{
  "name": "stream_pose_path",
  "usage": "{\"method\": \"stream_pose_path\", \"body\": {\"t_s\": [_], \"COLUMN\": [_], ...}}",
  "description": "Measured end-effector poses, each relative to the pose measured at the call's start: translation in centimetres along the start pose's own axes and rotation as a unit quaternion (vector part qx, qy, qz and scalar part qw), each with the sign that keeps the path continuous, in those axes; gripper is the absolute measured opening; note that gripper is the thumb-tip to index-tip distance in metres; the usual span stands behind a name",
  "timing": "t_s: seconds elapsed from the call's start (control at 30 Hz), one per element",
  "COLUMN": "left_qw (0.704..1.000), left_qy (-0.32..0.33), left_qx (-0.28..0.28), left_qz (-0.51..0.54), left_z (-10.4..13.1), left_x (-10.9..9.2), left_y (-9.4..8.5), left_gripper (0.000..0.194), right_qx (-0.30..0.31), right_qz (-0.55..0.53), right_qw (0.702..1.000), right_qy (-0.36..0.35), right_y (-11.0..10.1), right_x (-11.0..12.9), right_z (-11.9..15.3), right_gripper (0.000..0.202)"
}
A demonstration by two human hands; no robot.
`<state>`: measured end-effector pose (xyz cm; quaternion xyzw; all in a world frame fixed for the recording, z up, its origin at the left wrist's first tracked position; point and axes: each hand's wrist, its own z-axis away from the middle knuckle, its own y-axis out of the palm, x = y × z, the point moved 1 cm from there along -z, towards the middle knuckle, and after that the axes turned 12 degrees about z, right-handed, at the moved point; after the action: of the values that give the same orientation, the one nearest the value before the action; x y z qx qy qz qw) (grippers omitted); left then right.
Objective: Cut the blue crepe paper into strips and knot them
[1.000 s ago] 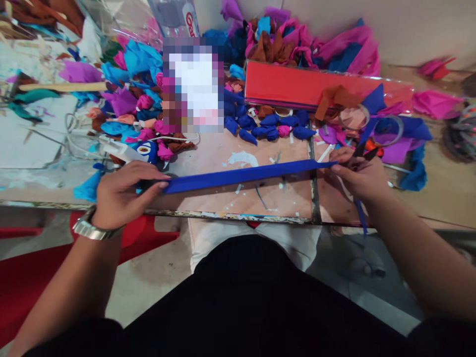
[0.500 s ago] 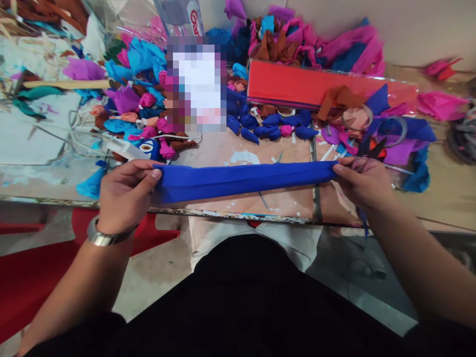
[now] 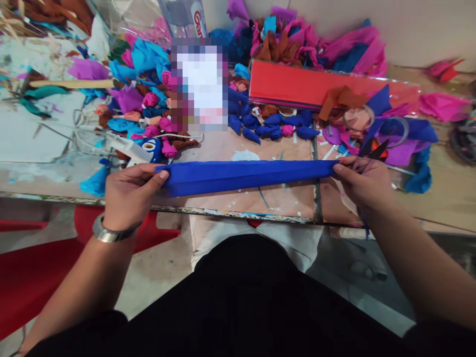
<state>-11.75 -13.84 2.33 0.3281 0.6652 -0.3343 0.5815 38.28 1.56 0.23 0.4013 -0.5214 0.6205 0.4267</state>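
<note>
A long folded strip of blue paper is stretched level above the front of the table. My left hand pinches its left end between thumb and fingers. At the right end, my right hand pinches the strip the same way, and dark scissors show at its fingers, seemingly held in that hand too. Beyond the strip lie several twisted blue paper pieces and a pink one.
A red paper pack lies behind the blue pieces. Tape rings rest at the right on coloured paper. A blue and white glue gun with a cable, a green-handled tool and a plastic bottle are at the left and back.
My left hand has moved slightly right and the strip's left end with it. The strip's lower edge sits a little higher. My right hand has hardly moved.
</note>
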Motion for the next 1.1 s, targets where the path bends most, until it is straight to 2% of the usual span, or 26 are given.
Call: {"method": "stream_pose_path", "body": {"t_s": [0.2, 0.33, 0.43, 0.53, 0.63, 0.77, 0.83, 0.9, 1.0, 1.1], "left_qw": [1.000, 1.000, 0.999, 0.994, 0.986, 0.977, 0.975, 0.977, 0.977, 0.978], "left_qy": [0.014, 0.015, 0.025, 0.034, 0.036, 0.027, 0.029, 0.025, 0.009, -0.010], "left_qx": [-0.021, -0.014, -0.043, -0.076, -0.077, -0.087, -0.097, -0.108, -0.137, -0.140], "left_qz": [-0.001, 0.009, 0.014, 0.072, 0.146, 0.193, 0.196, 0.184, 0.162, 0.155], "left_z": [-0.1, -0.4, -0.5, -0.6, -0.5, -0.6, -0.7, -0.8, -1.0, -1.2], "left_x": [0.0, 0.6, 0.9, 0.6, 0.2, 0.1, 0.3, 0.5, 0.9, 1.1], "left_y": [-0.2, -0.8, -0.9, -0.3, 0.6, 1.2, 1.1, 1.0, 0.6, 0.3], "left_gripper": [0.030, 0.030, 0.032, 0.034, 0.036, 0.041, 0.041, 0.042, 0.048, 0.059], "right_qx": [-0.016, -0.017, -0.017, -0.016, -0.009, 0.042, 0.055, 0.043, 0.027, 0.039], "right_qz": [-0.019, -0.031, -0.034, -0.034, -0.041, -0.043, -0.027, -0.009, 0.002, 0.015], "right_qw": [1.000, 0.999, 0.999, 0.999, 0.999, 0.998, 0.998, 0.999, 1.000, 0.999], "right_qy": [0.011, 0.011, 0.010, 0.009, 0.005, -0.003, 0.016, 0.022, 0.006, -0.007], "right_y": [0.8, 1.1, 1.2, 1.2, 1.3, 1.9, 2.4, 2.7, 3.0, 3.0], "right_x": [1.0, 1.5, 1.6, 1.7, 1.9, 2.2, 2.2, 2.0, 1.6, 1.5], "right_z": [0.4, 0.6, 0.7, 0.7, 0.8, 1.2, 1.4, 1.5, 1.4, 1.2], "right_gripper": [0.040, 0.040, 0.040, 0.040, 0.039, 0.040, 0.041, 0.037, 0.034, 0.035]}}
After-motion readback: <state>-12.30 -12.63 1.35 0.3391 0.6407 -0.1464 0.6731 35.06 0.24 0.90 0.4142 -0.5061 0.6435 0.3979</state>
